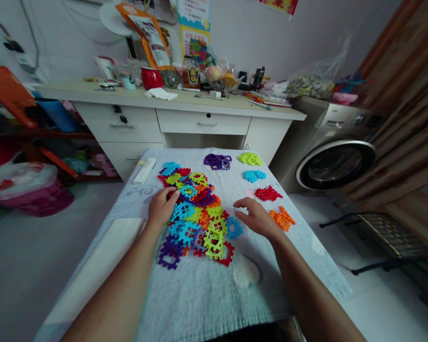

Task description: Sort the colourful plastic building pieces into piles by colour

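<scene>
A mixed heap of colourful square interlocking plastic tiles [196, 213] lies in the middle of a cloth-covered table [207, 294]. My left hand [161, 206] rests on the heap's left edge, fingers curled on a tile that I cannot make out clearly. My right hand [255, 216] hovers just right of the heap, fingers spread and holding nothing. Sorted small piles sit beyond: purple [217, 161], lime green [250, 158], light blue [254, 175], red [267, 193] and orange [282, 218], the orange one closest to my right hand.
A white bar-shaped object [144, 170] lies at the table's far left. Behind stands a cluttered white desk [171, 102] with drawers. A washing machine [337, 152] is at the right, a dark rack [388, 237] on the floor, and shelves with bags at the left.
</scene>
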